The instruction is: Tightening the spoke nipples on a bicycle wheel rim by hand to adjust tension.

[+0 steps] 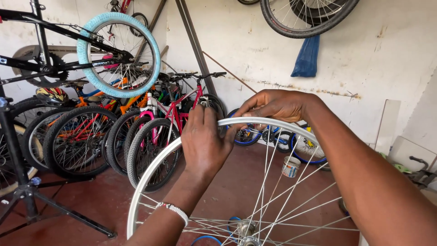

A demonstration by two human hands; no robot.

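I have the bare wheel rim (255, 122) upright before me, left hand (203, 142) and right hand (277, 105) both pinching its top edge; judging by the grip, I'm checking the rim, turning it onward next.

left hand (205, 143): bare, no glove, no ring in view; seen from the back, knuckles and tendons showing.
left wrist: a narrow bracelet (174, 211) of small white beads, wound round in what looks like two close rows.
left forearm: bare, no sleeve in view down to the bottom edge.
right hand (273, 105): bare, no glove, no ring or watch in view.
fingers (240, 111): short plain nails, no polish to be seen.
right forearm: bare along its whole visible length, no sleeve, band or strap; it fills the lower right corner.
clothing: none shows; both arms leave the picture before any cuff or shirt.
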